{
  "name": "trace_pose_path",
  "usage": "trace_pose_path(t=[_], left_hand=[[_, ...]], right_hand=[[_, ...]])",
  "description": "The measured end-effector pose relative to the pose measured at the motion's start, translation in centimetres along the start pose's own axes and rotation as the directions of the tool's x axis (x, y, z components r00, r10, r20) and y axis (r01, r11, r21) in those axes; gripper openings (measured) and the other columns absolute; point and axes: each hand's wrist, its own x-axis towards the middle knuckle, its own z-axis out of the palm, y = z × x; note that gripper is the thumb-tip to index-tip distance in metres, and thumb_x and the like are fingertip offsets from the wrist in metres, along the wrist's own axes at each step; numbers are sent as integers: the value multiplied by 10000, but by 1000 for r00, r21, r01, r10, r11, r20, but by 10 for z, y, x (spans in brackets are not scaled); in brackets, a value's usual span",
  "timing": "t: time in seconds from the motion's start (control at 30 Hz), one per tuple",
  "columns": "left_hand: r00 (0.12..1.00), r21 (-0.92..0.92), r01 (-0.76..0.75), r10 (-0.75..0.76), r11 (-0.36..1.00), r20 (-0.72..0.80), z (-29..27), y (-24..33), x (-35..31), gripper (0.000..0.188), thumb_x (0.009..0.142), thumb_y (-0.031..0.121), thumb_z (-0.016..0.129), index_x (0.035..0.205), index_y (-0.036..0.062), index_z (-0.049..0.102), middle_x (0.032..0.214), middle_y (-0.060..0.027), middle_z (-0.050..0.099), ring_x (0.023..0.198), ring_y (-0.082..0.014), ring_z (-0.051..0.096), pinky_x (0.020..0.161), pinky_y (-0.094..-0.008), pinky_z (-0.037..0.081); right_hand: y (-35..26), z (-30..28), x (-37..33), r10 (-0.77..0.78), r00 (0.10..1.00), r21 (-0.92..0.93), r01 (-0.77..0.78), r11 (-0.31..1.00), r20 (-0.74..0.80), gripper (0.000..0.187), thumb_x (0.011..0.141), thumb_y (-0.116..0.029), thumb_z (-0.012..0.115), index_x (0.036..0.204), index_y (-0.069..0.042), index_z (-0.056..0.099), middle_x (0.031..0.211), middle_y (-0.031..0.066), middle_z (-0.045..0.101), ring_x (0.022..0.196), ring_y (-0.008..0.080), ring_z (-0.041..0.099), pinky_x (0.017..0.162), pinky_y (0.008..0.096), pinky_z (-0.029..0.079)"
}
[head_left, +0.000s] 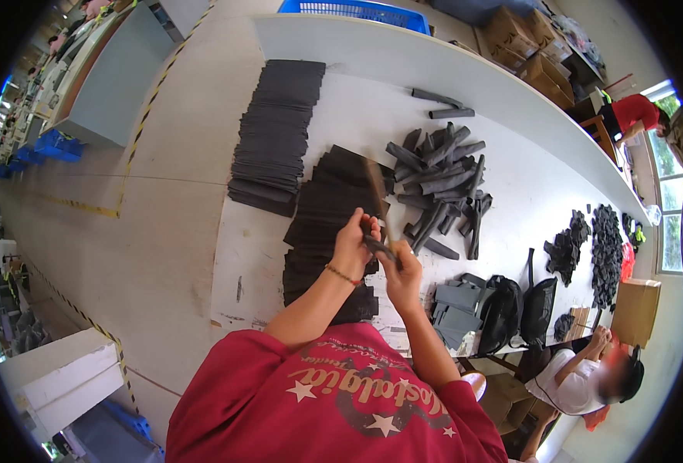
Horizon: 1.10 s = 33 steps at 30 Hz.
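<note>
A dark fabric piece [375, 245], narrow like a small tube, spans the gap between my hands. My left hand [352, 243] has its fingers curled round one end. My right hand [404, 272] is closed at the other end and also grips a thin brown stick [376, 185], which points away from me and is blurred by motion. Below both hands lies a spread stack of flat black fabric pieces [318, 228]. Just right of it is a loose heap of black fabric tubes [445, 174].
A long row of overlapping dark pieces [276, 131] lies at the table's far left. Black bags [502, 312] and grey pieces [455, 305] sit at right. Farther right, a co-worker in white [581, 378] works beside small black heaps [605, 255]. A raised white board [465, 69] edges the far side.
</note>
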Motion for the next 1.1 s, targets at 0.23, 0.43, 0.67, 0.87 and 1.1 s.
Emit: trace_pose_path(t=[0.23, 0.43, 0.67, 0.87, 1.1], left_hand=[[733, 815, -395, -388, 425, 558, 2, 4, -62, 328, 963, 332, 503, 960, 4, 528, 675, -7, 530, 553, -85, 512, 584, -256, 479], [815, 756, -323, -239, 569, 528, -7, -32, -86, 354, 1003, 298, 403, 766, 45, 472, 557, -8, 451, 435, -77, 442, 513, -262, 462], [604, 675, -713, 324, -188, 728, 1, 29, -34, 113, 833, 164, 631, 829, 52, 614, 701, -77, 563, 629, -203, 563, 597, -310, 473], [650, 458, -555, -18, -694, 760, -12, 85, 73, 136, 744, 199, 708, 807, 81, 680, 791, -47, 623, 817, -267, 592, 748, -366, 480], [858, 851, -509, -1, -128, 513, 1, 103, 64, 120, 753, 67, 719, 848, 0, 688, 781, -54, 677, 736, -113, 621, 710, -256, 496]], right_hand=[[18, -35, 5, 215, 975, -1, -215, 977, -62, 127, 847, -86, 678, 794, -6, 596, 616, -11, 522, 595, 50, 430, 521, 233, 362], [18, -51, 92, 96, 898, 22, -96, 995, -430, 219, 919, -230, 614, 804, -48, 575, 603, -72, 405, 565, 22, 316, 485, 203, 234], [75, -98, 173, 115, 911, -302, -247, 921, -395, 413, 911, -313, 615, 1151, 6, 511, 726, 51, 557, 640, 125, 481, 608, 271, 420], [120, -101, 74, 202, 979, -306, -195, 932, -7, 174, 912, -169, 587, 1035, -52, 624, 694, 86, 554, 585, 154, 528, 556, 302, 425], [86, -141, 44, 79, 959, -618, 111, 779, 271, 159, 852, -173, 633, 987, -96, 666, 710, 100, 574, 614, 288, 590, 552, 372, 464]])
